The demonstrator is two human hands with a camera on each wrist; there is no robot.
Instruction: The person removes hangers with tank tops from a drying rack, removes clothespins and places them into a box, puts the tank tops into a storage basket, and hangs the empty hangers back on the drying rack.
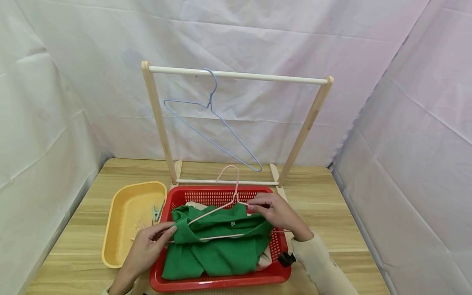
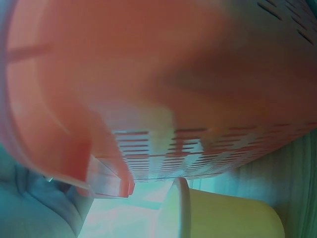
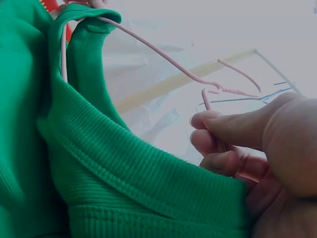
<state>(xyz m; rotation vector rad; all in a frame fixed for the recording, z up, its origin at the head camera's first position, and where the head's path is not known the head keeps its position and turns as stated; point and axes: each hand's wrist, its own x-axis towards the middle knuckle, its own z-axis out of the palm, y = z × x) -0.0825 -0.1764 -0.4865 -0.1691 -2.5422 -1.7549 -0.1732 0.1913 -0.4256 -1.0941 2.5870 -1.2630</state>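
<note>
A green top (image 1: 221,258) with a ribbed edge lies in the red basket (image 1: 228,282), and a pink hanger (image 1: 212,212) is partly inside its neck opening. My left hand (image 1: 147,248) pinches the top's left edge beside the hanger's left end; the left wrist view has this hand at lower left, its fingertips hidden by the basket. Thumb and fingertips of my right hand (image 1: 275,211) pinch the hanger's right arm just below the hook. The right wrist view shows that grip, with the ribbed green edge (image 3: 129,144) running under the right hand.
Behind the basket stands a wooden rack with a white rail (image 1: 258,76), a blue hanger (image 1: 210,105) hooked over it. A yellow tray (image 1: 121,205) with clothespins (image 1: 156,213) is left of the basket. Pale cloth (image 1: 264,260) shows under the green top.
</note>
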